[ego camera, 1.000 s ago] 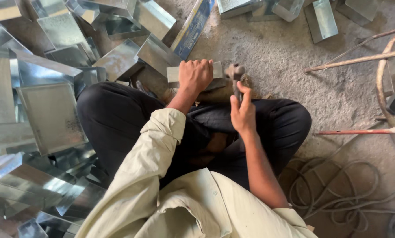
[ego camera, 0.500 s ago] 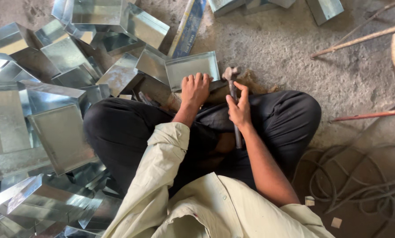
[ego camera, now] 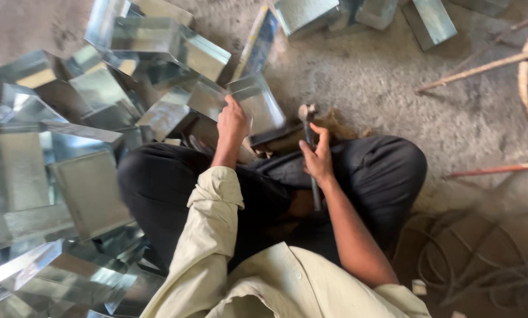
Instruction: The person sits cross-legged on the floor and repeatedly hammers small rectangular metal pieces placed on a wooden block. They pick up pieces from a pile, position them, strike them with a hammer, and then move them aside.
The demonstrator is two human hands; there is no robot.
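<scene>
Now left hand [ego camera: 233, 122] grip clamped on empty metal box [ego camera: 258, 106]; right hand [ego camera: 318, 156] clamped on hammer [ego camera: 308, 135].

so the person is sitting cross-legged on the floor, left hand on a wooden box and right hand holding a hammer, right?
Not quite: the left hand rests on a shiny sheet-metal box, not a wooden one, as the head view shows. The rest stands: the person sits cross-legged on the floor, and the right hand holds a hammer.

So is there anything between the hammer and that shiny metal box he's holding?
Nothing visible. The hammer in the right hand has its head right beside the box, which the left hand holds. Only a small open gap lies between them.
</scene>
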